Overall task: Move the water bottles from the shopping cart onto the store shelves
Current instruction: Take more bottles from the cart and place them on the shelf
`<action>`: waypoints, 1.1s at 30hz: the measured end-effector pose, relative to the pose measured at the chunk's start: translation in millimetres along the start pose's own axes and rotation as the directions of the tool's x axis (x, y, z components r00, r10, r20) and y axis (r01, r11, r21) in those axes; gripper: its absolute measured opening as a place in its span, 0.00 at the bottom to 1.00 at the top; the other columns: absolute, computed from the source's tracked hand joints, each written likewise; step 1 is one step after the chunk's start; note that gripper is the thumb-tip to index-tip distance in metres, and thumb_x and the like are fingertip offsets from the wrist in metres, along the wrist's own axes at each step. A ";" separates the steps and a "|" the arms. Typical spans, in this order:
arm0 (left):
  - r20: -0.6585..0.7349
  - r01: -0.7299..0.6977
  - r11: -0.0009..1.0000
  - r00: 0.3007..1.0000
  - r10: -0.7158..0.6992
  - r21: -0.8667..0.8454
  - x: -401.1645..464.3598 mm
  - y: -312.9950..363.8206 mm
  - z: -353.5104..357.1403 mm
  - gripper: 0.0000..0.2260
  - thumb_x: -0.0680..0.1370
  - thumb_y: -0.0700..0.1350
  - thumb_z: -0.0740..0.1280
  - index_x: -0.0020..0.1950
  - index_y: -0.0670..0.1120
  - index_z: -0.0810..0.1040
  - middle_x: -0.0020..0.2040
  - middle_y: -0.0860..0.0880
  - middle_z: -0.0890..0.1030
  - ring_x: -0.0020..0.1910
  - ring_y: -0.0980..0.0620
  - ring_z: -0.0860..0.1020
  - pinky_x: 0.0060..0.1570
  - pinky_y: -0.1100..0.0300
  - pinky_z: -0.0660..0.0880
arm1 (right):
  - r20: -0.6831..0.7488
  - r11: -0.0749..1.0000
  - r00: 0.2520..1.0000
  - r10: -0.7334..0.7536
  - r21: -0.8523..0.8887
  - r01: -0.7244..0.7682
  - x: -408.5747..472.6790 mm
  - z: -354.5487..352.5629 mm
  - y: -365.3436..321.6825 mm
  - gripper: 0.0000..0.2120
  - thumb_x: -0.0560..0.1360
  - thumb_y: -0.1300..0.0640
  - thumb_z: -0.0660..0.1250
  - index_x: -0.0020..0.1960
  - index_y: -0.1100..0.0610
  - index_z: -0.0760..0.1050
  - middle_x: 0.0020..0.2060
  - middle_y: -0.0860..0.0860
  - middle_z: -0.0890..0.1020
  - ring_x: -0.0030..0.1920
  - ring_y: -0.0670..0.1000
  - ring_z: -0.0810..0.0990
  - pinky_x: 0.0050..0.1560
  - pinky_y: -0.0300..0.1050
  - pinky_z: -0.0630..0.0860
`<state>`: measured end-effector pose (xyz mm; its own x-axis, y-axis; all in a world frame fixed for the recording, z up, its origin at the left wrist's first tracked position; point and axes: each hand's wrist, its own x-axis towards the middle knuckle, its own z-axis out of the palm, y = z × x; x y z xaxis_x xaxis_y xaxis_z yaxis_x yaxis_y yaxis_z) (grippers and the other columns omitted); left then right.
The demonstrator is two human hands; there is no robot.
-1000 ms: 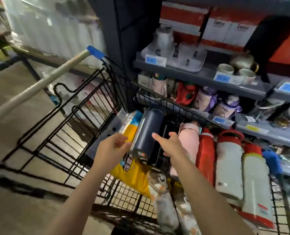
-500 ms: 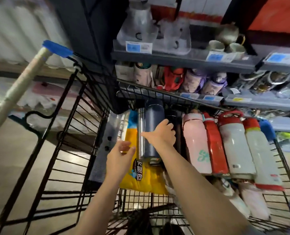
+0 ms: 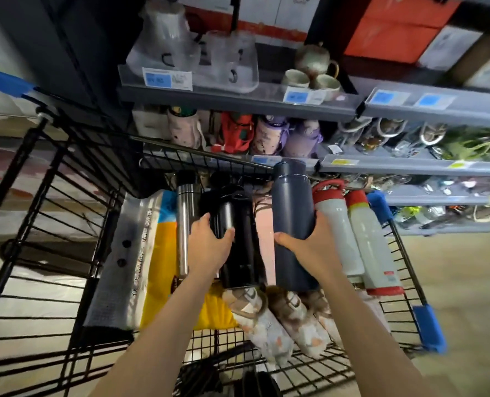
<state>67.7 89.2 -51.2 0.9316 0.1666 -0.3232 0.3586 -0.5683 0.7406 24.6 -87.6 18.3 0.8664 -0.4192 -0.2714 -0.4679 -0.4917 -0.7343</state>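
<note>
Grey store shelves (image 3: 238, 100) fill the back of the view, one above the other. The top one holds clear glass jugs (image 3: 181, 44), a small teapot (image 3: 315, 57) and two cups (image 3: 309, 80), with blue price tags (image 3: 166, 78) along its edge. The shelf below it is packed with little bottles in red and purple covers (image 3: 269, 136). Boxes in orange and white (image 3: 392, 27) sit higher up.

A black wire shopping cart (image 3: 75, 213) stands right against the shelves. Its far wire wall is between the bottles in the cart and the lower shelves.

The right hand (image 3: 309, 247) curls its fingers and thumb around the bottom part of a dark blue bottle (image 3: 294, 207). This bottle is lifted up, and its cap reaches just over the far edge of the cart.

The left hand (image 3: 209, 245) grips a black bottle (image 3: 236, 239) that lies in the cart, with the thumb on top of it and the fingers on its left side.

Just left of the black bottle lies a thin silver bottle (image 3: 185, 222). A pink bottle (image 3: 265, 242) peeks out between the black and blue ones. To the right lie two white bottles with red caps (image 3: 352, 236), side by side. Nearer the person are three bottles with flower patterns (image 3: 281, 319).

A yellow and blue bag (image 3: 163, 259) lies flat under the bottles on the left side. Beside it is a long grey pack (image 3: 118, 270). The cart has blue corner pads (image 3: 427, 328) on the right.
</note>
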 end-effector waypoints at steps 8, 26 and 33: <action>0.032 0.164 0.986 0.986 -0.164 0.008 -0.5 7.4 40.4 0.43 0.71 0.63 0.70 0.77 0.42 0.55 0.73 0.41 0.63 0.72 0.40 0.62 0.67 0.45 0.64 | -0.058 0.993 0.998 -0.014 0.112 0.021 0.9 -33.9 35.6 0.39 0.65 0.52 0.78 0.70 0.53 0.62 0.58 0.46 0.70 0.56 0.48 0.72 0.52 0.44 0.70; -0.045 0.144 0.913 0.984 -0.174 -0.383 -17.5 11.1 22.9 0.44 0.55 0.63 0.77 0.67 0.50 0.69 0.59 0.48 0.76 0.55 0.47 0.77 0.54 0.47 0.78 | -0.045 0.963 0.999 0.000 0.268 0.012 -5.6 -59.9 52.8 0.34 0.66 0.56 0.78 0.65 0.50 0.62 0.54 0.44 0.72 0.52 0.47 0.75 0.51 0.44 0.74; -0.024 0.006 0.738 0.999 -0.030 -0.674 -51.5 17.6 -11.2 0.30 0.67 0.44 0.78 0.64 0.53 0.69 0.58 0.52 0.77 0.56 0.50 0.77 0.52 0.51 0.77 | -0.058 0.919 0.998 -0.026 0.392 0.047 -26.2 -62.6 51.2 0.36 0.67 0.58 0.77 0.68 0.52 0.61 0.58 0.47 0.73 0.53 0.46 0.75 0.50 0.43 0.74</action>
<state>26.7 79.6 -14.9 0.9215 0.2028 -0.3312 0.3112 0.1249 0.9421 -33.0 -149.6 26.8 0.8666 -0.4502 -0.2153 -0.3208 -0.1720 -0.9314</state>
